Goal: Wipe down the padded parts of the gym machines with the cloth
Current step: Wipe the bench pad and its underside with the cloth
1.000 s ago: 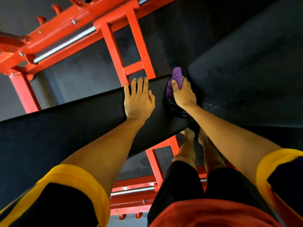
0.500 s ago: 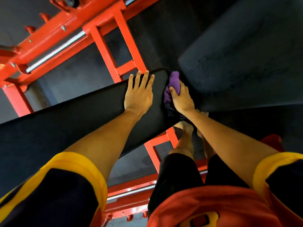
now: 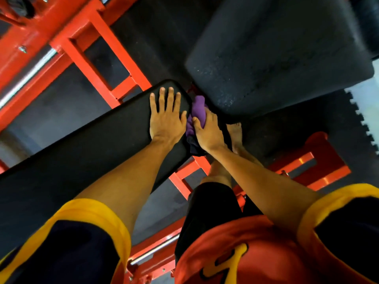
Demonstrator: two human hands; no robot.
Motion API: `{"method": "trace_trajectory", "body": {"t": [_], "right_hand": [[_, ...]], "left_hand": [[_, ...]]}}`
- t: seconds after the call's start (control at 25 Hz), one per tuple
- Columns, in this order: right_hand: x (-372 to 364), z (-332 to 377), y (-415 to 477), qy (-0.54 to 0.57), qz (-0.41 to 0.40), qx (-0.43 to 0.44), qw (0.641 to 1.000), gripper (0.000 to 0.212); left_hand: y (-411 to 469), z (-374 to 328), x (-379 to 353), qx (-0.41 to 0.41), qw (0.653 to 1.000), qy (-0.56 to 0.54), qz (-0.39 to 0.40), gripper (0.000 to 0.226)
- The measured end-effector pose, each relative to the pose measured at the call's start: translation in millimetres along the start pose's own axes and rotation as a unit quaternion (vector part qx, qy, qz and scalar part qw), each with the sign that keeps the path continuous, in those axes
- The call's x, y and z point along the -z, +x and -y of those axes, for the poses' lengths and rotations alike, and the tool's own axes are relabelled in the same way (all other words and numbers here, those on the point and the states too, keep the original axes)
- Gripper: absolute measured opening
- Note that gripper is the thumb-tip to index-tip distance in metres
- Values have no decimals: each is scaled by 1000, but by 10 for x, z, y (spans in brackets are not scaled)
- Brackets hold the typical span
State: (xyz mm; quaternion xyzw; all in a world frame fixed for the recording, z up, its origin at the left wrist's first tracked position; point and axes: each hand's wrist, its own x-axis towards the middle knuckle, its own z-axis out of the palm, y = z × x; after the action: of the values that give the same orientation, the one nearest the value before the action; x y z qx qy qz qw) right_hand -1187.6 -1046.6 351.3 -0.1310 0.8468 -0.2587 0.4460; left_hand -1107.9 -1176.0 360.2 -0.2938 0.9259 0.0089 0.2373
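Left hand (image 3: 167, 117) lies flat on the black pad (image 3: 92, 144) near its end edge, fingers straight and slightly spread. Right hand (image 3: 209, 132) curls round the purple cloth (image 3: 198, 108) at the pad's end edge, touching the left hand's thumb side. Red frame (image 3: 98, 64) sits beneath.

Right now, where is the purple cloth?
In the head view, near centre, the purple cloth is bunched in the right hand against the end of the black pad, beside the flat left hand.
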Motion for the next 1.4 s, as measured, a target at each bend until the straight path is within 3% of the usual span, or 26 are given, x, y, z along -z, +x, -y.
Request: {"method": "trace_trajectory", "body": {"t": [0.08,0.16,0.36,0.48,0.72,0.92,1.04,1.2,1.32,1.4], "right_hand": [[-61,-54,-263,-27,-10,29,999,68],[-123,-72,-476,-20,-22,2,1000,73],[-154,72,-205,127,-79,-216,965,61],[-86,89,-110,195,-68,-292,934,58],[-209,365,-514,178,-33,-267,947,75],[-9,176,33,194,-9,-346,918,70],[101,171,-86,96,28,-264,959,64],[365,186,-301,-62,26,-23,997,67],[479,261,-276,-232,-25,163,959,72],[551,289,-156,-331,-59,213,917,78]], "left_hand": [[9,-11,-1,7,1000,-1,2,66],[13,-14,-4,10,1000,-2,3,67],[-2,-7,-17,8,1000,-11,-3,66],[-6,7,-8,6,1000,-2,-8,66],[8,25,-33,4,1000,-5,-17,66],[-1,4,-21,4,1000,-1,-11,67],[3,5,-12,9,1000,-10,-10,67],[14,-1,-7,8,1000,-10,-4,67],[8,2,60,8,1000,-23,11,65],[31,-41,103,28,998,-49,15,62]]}}
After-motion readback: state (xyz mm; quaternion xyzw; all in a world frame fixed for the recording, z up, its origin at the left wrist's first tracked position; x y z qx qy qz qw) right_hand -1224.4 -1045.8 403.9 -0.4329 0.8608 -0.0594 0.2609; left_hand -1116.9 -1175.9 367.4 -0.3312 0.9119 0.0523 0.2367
